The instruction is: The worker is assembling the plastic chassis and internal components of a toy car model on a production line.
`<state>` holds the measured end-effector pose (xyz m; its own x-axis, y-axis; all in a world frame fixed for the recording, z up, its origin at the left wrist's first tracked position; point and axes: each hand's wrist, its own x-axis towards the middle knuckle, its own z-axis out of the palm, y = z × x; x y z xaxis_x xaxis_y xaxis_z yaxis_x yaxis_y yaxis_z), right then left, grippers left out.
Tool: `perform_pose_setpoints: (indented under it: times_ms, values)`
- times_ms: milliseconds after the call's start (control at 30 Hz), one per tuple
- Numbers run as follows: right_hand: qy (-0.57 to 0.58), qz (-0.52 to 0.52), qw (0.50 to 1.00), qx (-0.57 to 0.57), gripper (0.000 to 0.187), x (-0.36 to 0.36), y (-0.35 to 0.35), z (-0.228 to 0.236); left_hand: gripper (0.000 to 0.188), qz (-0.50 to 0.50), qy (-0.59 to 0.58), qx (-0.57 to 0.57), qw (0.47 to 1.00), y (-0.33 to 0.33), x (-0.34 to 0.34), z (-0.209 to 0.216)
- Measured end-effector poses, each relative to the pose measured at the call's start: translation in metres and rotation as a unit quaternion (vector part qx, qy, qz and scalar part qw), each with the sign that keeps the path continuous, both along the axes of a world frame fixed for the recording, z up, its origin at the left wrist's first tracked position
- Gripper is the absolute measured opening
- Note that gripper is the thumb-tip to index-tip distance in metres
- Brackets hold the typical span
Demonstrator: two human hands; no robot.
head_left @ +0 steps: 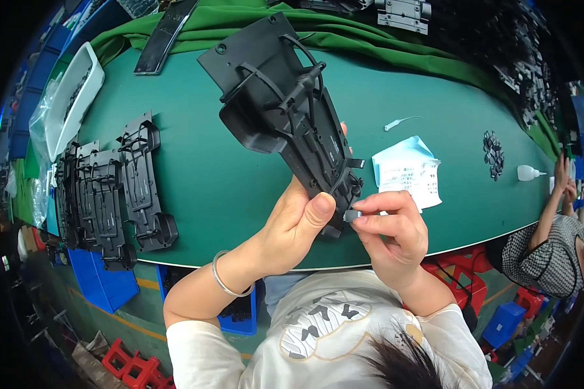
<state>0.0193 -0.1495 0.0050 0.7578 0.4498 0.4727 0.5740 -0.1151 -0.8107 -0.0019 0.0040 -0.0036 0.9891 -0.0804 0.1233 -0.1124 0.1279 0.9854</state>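
Note:
A long black plastic chassis-like part [308, 123] with tubes and a broad flat end is held tilted above the green table. My left hand [298, 220] is closed round its narrow near end, thumb on top, the other fingers mostly hidden beneath. Beside that end, my right hand [392, 233] pinches a small dark grey block [352, 215] between thumb and fingers. The block sits right by the part; whether it is attached I cannot tell. A similar small block [355, 163] juts from the part's right side a little higher up.
Several similar black parts [104, 201] stand at the left, near a white tray [78, 97]. Papers [409, 178], a small black-piece pile [493, 155] and a white dropper bottle [531, 173] lie right. Green cloth [396, 45] lines the far edge. Another person [548, 249] sits far right.

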Motion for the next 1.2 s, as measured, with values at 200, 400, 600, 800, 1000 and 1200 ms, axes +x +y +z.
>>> perform_pose_setpoints:
  times_ms: [200,400,600,800,1000,1200]
  values:
    - [-0.016,0.003,1.0,-0.015,0.021,0.0019,0.0047,0.0026,0.075,-0.011,0.011,-0.015,1.0,0.0,0.0001,0.0019]
    - [-0.023,0.011,0.999,-0.019,0.023,0.0016,0.0073,0.0047,0.075,-0.003,0.014,-0.02,1.0,-0.002,0.0002,0.0026]
    - [-0.029,0.014,0.999,-0.025,0.026,0.0021,0.0077,0.0041,0.074,0.001,0.0,-0.023,1.0,-0.0031,0.0,0.003]
    - [-0.035,0.011,0.999,-0.032,0.026,0.0024,0.0077,0.0036,0.073,0.0,-0.01,-0.012,1.0,-0.0027,0.0002,0.0008]
    - [-0.044,0.009,0.998,-0.034,0.026,0.0027,0.0077,0.0024,0.071,-0.001,-0.013,-0.004,1.0,-0.0029,0.0002,0.001]
    - [-0.084,0.007,0.995,-0.045,0.022,0.003,0.0086,0.0013,0.071,-0.017,-0.005,0.008,1.0,-0.0011,-0.0022,0.0003]
